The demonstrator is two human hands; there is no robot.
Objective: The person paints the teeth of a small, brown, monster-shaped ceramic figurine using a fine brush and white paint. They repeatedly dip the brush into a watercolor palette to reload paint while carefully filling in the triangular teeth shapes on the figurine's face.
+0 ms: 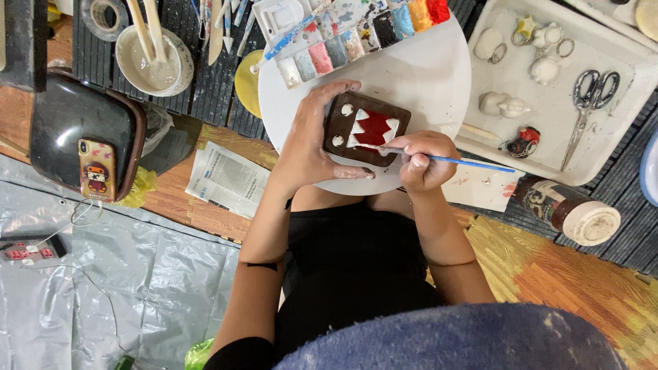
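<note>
At the centre of the frame the left hand (310, 147) grips a brown rectangular clay plaque (367, 127) with a red zigzag mouth, white teeth and 2 white dot eyes. Its fingers wrap the plaque's left edge and the thumb lies along the lower edge, so the piece is held steady on the white round board (425, 75).

Just right of it, the right hand (419, 161) pinches a thin blue-handled paintbrush (439, 159) between thumb and fingertips, closed tight on the shaft. The bristle end lies on the red area near the plaque's lower edge, while the handle points toward the right of the frame.

A long paint palette with coloured wells (356, 38) sits at the upper centre, and a white bowl holding wooden sticks (154, 58) at the upper left. A white tray (617, 151) at the upper right carries small figurines and a pair of scissors (589, 103).

The likely risk is red paint straying onto the white teeth, since the tip works right beside them; a slip of the left-hand grip would cause it. The left thumb rests close to painted areas and could smudge them.
</note>
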